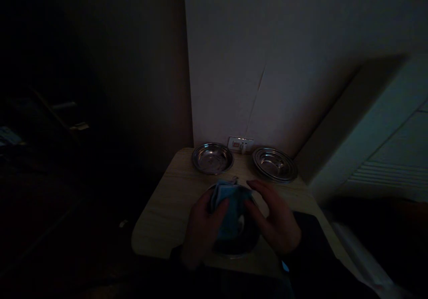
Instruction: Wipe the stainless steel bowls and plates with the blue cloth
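In dim light, a folded blue cloth [229, 219] is pinched between the thumb and fingers of my left hand [203, 225]. Beneath the cloth sits a dark round vessel [239, 247] with a light rim, near the front of the small table. My right hand [276, 221] is at the right edge of the cloth, its index finger and thumb spread apart. The thumb tip seems to touch the cloth; the other fingertips are blurred or hidden. A small pale spot shows beside the cloth inside the vessel, too dark to make out.
A shiny metal dish [213, 158] stands at the table's back left, and stacked metal dishes [274, 164] at the back right. Between them, a plug sits in a wall socket [240, 144]. A dark flat object [306, 227] lies on the wooden tabletop [160, 219] at right.
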A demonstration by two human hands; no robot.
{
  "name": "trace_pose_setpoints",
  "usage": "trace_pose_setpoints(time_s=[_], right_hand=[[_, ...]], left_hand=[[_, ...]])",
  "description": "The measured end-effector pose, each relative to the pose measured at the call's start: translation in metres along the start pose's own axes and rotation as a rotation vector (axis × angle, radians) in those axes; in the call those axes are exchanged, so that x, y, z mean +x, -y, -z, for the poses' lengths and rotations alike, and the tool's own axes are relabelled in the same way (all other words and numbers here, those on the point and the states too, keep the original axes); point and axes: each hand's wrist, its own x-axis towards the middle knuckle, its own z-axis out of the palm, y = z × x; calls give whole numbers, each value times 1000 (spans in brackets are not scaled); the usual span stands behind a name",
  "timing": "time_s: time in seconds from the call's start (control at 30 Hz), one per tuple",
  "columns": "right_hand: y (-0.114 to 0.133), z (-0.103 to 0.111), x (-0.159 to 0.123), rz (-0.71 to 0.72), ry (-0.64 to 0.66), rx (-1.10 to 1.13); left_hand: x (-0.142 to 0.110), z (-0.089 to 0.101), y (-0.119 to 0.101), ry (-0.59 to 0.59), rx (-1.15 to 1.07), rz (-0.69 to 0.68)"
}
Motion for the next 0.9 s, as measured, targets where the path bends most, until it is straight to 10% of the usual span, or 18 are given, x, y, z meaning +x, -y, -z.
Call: trace_pose_setpoints(time_s=[0.23, 0.4, 0.77, 0.9], right_hand=[[-1, -8, -3, -252, 49, 337], [-18, -10, 2, -517, -18, 503], [-3, -19, -1, -417, 144, 474], [-21, -12, 0, -632, 39, 607]], left_hand=[[-7, -10, -3, 293, -275, 60], [-6, 5, 4, 117, -135, 62], [3, -4, 4, 223, -333, 132], [3, 24, 10, -80, -26, 31]])
